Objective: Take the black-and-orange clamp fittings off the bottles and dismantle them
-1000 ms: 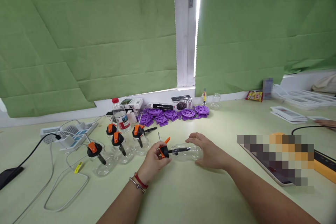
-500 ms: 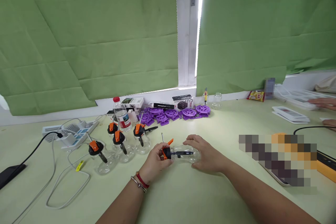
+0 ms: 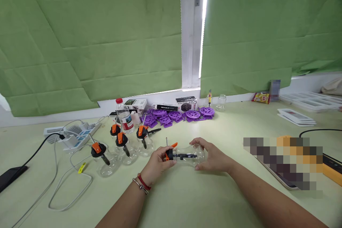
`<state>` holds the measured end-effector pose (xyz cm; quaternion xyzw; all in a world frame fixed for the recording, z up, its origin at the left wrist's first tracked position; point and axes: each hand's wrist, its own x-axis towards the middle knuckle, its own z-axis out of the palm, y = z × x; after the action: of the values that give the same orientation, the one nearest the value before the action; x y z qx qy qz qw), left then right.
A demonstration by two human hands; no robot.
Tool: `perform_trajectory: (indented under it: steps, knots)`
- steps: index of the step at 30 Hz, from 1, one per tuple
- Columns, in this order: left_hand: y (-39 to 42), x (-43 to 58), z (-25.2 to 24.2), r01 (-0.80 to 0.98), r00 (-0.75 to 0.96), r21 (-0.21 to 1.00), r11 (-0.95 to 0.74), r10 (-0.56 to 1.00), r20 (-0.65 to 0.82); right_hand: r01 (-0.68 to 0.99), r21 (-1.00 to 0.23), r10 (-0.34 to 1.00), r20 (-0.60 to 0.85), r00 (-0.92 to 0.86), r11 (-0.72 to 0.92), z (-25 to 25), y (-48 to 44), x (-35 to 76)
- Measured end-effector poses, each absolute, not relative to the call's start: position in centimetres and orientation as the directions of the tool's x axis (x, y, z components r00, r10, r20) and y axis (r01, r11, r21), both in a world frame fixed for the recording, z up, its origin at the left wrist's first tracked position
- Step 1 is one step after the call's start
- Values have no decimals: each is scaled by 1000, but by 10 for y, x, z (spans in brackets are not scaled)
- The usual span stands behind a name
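Note:
A clear oil bottle [image 3: 190, 149] with a black-and-orange cap lies on its side between my hands, low over the table. Its thin metal spout points up, and a dark rod runs inside it. My left hand [image 3: 159, 160] is closed round the cap end. At the wide base, my right hand [image 3: 213, 156] curves its thumb and fingers round the glass. To the left stand several similar bottles, among them a front one [image 3: 107, 165] and one beside my left hand [image 3: 146, 146].
Purple plastic parts [image 3: 175, 115] line the back, near a red-capped water bottle [image 3: 125, 117] and a small glass jar [image 3: 221, 102]. A power strip [image 3: 77, 139] with loose cables lies left. White trays [image 3: 307, 99], white cards [image 3: 295, 117] and a blurred phone-like object [image 3: 280, 178] are right.
My right hand has shifted slightly right along the bottle's base, its fingers a little more spread. At the far right, another person's hand has drawn back from the white trays.

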<state>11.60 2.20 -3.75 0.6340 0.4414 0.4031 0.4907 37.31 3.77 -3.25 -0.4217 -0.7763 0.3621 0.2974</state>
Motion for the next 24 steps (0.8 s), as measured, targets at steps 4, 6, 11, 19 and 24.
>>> perform_trajectory:
  steps: [4,6,11,19,24]
  knots:
    - [19,117,-33,201,301,965,-170,948,104,340,-903,895,96,-435,262,-37,43,375]
    - [17,118,-30,227,311,956,-187,944,111,270,-942,902,66,-426,197,-38,44,374]
    - [13,121,-33,230,351,955,-189,931,100,89,-995,900,9,-435,53,-40,43,367]
    - [7,128,-37,235,358,953,-190,929,97,84,-996,935,-51,-351,-22,-39,41,362]
    - [8,127,-29,185,370,976,-114,928,39,-2,-999,908,30,-418,32,-37,39,369]
